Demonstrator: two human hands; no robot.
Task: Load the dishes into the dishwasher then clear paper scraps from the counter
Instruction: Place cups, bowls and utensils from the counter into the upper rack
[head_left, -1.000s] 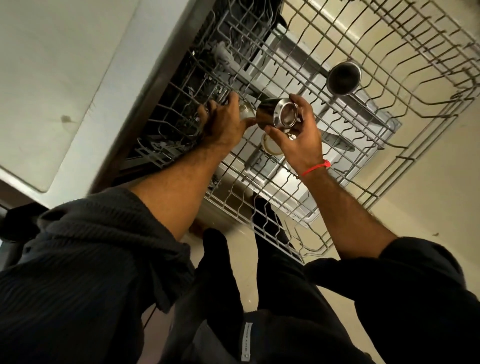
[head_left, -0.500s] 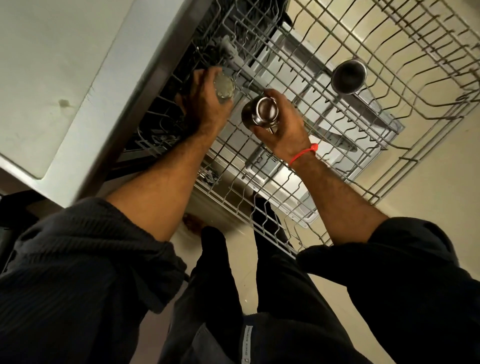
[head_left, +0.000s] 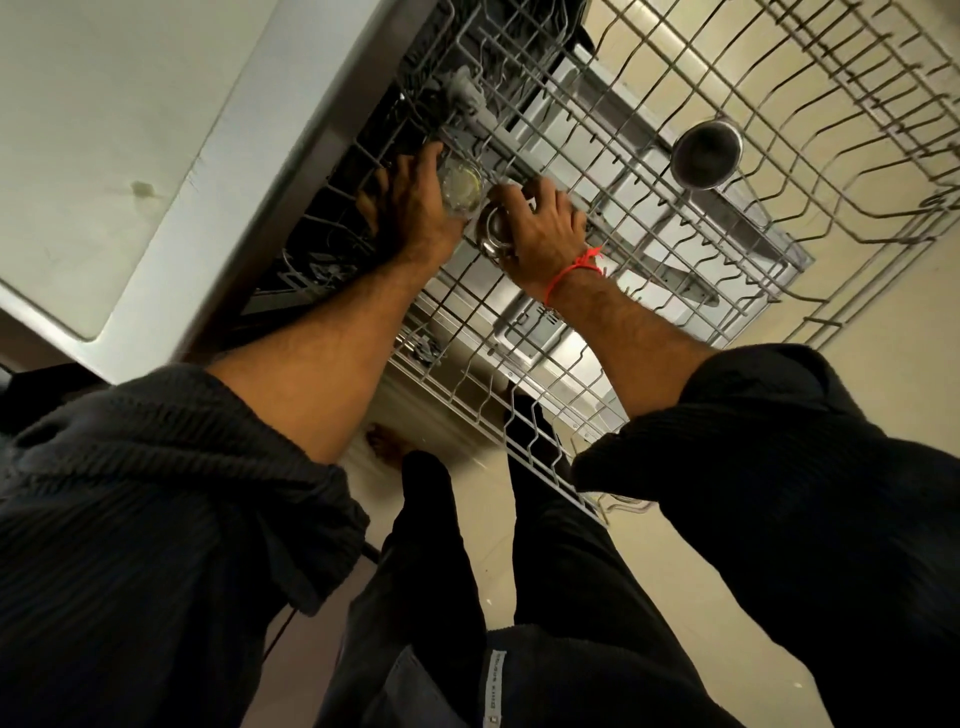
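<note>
**Two cups go down into the upper rack**

Steel and glass are both low in the wire rack (head_left: 649, 218) now. A second ago the right hand (head_left: 545, 228) held the steel cup (head_left: 493, 234) up in the air, tipped so its mouth showed, close to the left hand; since then it has carried the cup down among the tines, fingers (head_left: 519, 200) clamped over its top. The left hand (head_left: 415, 208) has moved toward the back of the rack and grips a small clear glass (head_left: 460, 187) just beside the steel cup, its fingers curled round the far side. Another steel cup (head_left: 705, 156) sits further along the rack, well apart from both hands.

My reading: both pieces are being seated, so loading is under way and neither hand has let go; the paper scraps on the bench (head_left: 104, 130) are not yet dealt with, and none show here.

A small white tag (head_left: 495, 691) on the dark trousers carries print too fine to read.
</note>
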